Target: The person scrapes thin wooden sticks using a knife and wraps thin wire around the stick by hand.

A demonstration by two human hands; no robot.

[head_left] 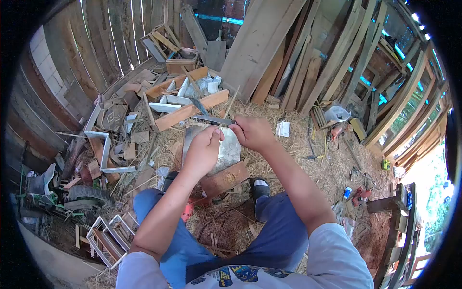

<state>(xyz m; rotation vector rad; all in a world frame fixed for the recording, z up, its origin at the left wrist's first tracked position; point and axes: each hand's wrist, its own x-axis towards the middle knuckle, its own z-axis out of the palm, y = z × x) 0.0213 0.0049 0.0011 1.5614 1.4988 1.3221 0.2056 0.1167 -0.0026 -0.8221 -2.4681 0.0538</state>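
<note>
My right hand (255, 133) is closed around the handle end of a knife (211, 119), whose dark blade points left above my left hand. My left hand (204, 148) is closed in a pinch on a thin strip of wood or bamboo (233, 100), which rises away from me past the blade. The blade and the strip meet or cross just above my fingertips; I cannot tell whether they touch. Below both hands lies a grey metal sheet (230, 153), with a reddish-brown wooden block (225, 179) at its near edge, between my knees.
Wooden frames and a plank (192, 110) lie ahead, with boards (262, 38) leaning on the wall behind. Shavings and straw (298, 159) cover the floor. White frames (107, 149) and a wheel (89, 193) are left; a blue can (347, 192) and a red power tool (361, 196) are right.
</note>
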